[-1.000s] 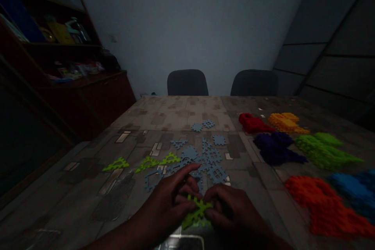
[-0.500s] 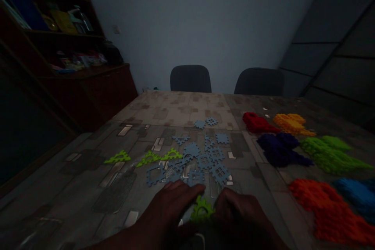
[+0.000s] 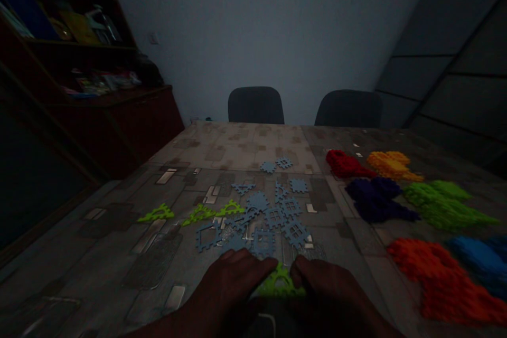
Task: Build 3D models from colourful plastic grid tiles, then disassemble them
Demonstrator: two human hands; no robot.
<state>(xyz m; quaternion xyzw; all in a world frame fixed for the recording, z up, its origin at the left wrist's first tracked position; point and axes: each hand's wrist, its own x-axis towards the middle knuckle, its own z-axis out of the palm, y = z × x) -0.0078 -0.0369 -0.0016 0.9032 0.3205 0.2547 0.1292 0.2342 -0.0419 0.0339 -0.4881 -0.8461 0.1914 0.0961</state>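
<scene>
A lime-green toothed triangle piece with a round cutout is held low at the table's near edge. My left hand grips its left side, thumb along the upper slope. On its right side, the curled fingers of my right hand close on it. The piece's lower edge lies in shadow between the hands. Just beyond them spreads a group of grey-blue toothed pieces, some with window cutouts, some solid. Three lime-green triangle pieces lie flat to the left of that group.
Along the right side sit piles of toothed pieces: red, yellow, dark purple, green, orange and blue. Two dark chairs stand at the far edge. A wooden cabinet is at the left.
The green triangle piece has turned in my hands, and more of its width shows. My right hand has shifted slightly toward its upper right slope. The view has moved a little.
</scene>
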